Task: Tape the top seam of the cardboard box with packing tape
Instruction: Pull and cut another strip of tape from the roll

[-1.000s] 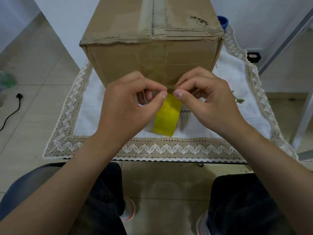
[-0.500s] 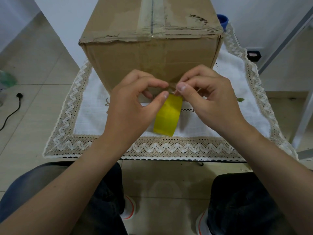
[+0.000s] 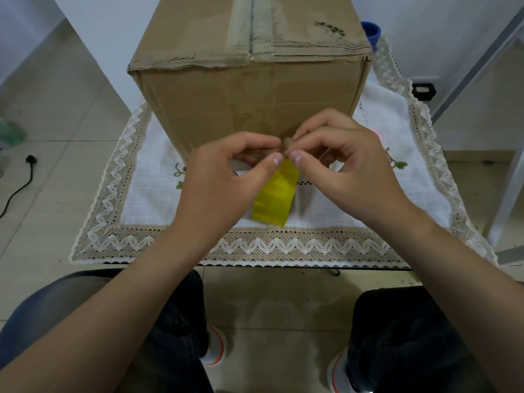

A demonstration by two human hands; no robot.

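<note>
A brown cardboard box [image 3: 249,89] stands on a table, its top seam [image 3: 251,26] covered by old clear tape. In front of the box's near face, my left hand [image 3: 224,180] and my right hand [image 3: 348,171] meet fingertip to fingertip. Both pinch the upper end of a yellowish strip of packing tape [image 3: 276,195], which hangs down between them over the cloth. The pinched end is crumpled and mostly hidden by my fingers. No tape roll is visible.
A white tablecloth with a lace border [image 3: 255,246] covers the table under the box. A blue object [image 3: 371,32] sits behind the box at the right. A black cable and plug [image 3: 25,171] lie on the tiled floor at the left. My knees are below the table edge.
Both hands have lifted slightly toward the box's near face, still pinching the tape end. The strip hangs much as before.
</note>
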